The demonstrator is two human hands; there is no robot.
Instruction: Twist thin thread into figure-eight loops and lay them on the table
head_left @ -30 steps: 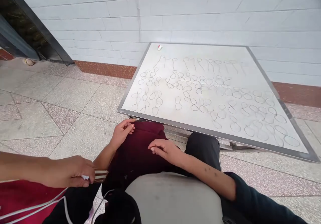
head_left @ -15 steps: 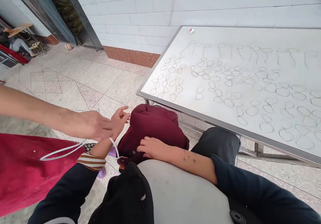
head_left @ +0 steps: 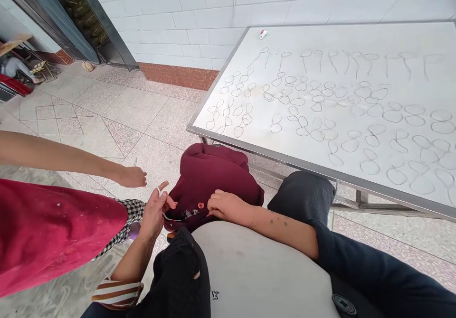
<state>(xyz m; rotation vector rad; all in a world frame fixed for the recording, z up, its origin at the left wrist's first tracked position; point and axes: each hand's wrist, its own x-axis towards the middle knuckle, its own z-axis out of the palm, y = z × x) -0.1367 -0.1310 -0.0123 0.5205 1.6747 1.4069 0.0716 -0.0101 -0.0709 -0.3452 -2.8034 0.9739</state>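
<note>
My left hand point(head_left: 152, 213), below a striped cuff point(head_left: 117, 293), is raised at the left side of a maroon cloth bundle point(head_left: 219, 171). Its fingers are bent together, with a bit of white cord point(head_left: 159, 191) showing among them. My right hand point(head_left: 228, 207) lies on the front of the bundle with its fingers curled and pressed together; what is under them is hidden. A small orange-red ring-like piece point(head_left: 201, 205) shows on the cloth just left of those fingertips. Another person's hand point(head_left: 132, 176) is to the left, apart from mine.
A white metal-edged table point(head_left: 270, 140) marked with pencilled loops stands at the right. A small red-and-white object point(head_left: 263, 34) sits near its far corner. The other person's red apron point(head_left: 53, 232) fills the left. A doorway point(head_left: 94, 19) opens behind, beyond the tiled floor point(head_left: 149, 104).
The other person's hand has drawn back to the left from my left wrist. The large white loop there no longer shows. My left hand has turned and closed, and my right fingers have curled.
</note>
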